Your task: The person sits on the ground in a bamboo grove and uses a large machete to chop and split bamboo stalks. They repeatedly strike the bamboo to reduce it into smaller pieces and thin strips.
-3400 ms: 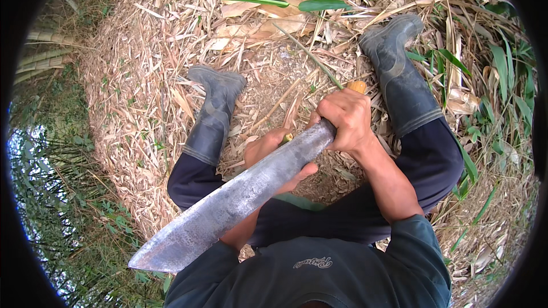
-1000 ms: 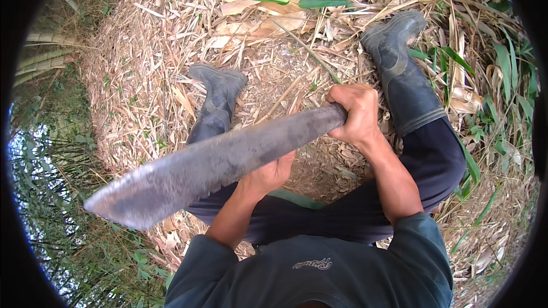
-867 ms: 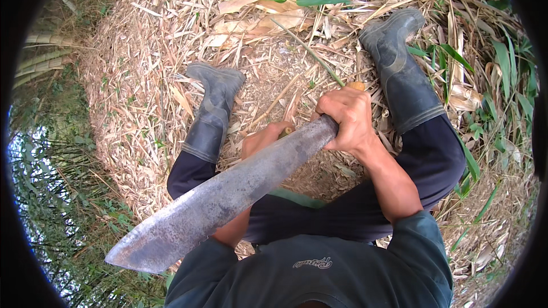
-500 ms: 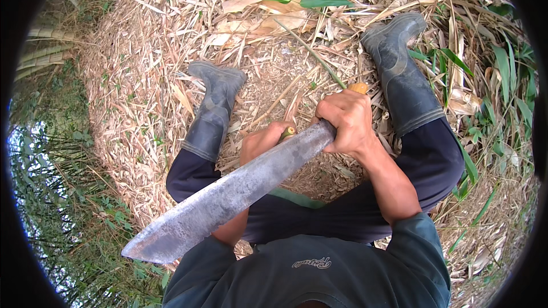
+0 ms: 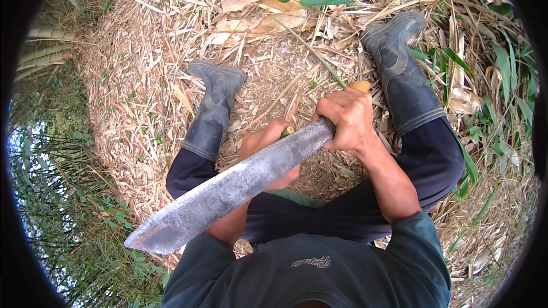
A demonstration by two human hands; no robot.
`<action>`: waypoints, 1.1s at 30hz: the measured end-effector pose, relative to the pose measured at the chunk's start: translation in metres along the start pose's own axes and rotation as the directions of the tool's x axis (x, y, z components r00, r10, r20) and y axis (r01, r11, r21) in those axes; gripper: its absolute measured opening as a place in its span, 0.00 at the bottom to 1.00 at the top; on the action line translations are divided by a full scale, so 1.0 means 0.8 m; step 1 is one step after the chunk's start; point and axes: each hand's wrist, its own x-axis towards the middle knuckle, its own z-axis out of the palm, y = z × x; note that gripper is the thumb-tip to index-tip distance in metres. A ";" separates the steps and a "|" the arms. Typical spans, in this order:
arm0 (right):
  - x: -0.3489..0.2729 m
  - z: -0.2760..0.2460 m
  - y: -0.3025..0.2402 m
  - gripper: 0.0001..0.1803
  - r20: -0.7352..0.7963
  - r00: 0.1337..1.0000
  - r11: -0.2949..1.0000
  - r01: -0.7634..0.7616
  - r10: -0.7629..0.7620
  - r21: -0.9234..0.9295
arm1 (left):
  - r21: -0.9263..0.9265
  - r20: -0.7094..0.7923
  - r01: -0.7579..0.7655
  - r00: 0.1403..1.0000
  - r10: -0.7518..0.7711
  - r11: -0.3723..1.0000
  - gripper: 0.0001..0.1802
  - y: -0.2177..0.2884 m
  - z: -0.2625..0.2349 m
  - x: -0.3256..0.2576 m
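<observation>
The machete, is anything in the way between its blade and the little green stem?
Nothing visible stands between the machete and the cut end of the green stem, which pokes out of the left grip. But the blade hides part of that grip, so I can't see underneath.

Right hand: one, bare, clenched in a fist, knuckles uppermost, set ahead and right of centre. Right wrist: one, nearly straight. Right forearm: one, bare, slanting inward. Left hand: one, bare, curled closed, left of and slightly lower in view than its mate, middle portion hidden. Left forearm: one, bare, slanting inward, partly covered.
</observation>
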 end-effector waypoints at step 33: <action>-0.002 -0.001 0.000 0.22 -0.063 0.998 0.998 0.024 -0.027 -0.054 | -0.090 0.091 0.157 0.985 -0.149 0.984 0.35 0.007 -0.004 0.000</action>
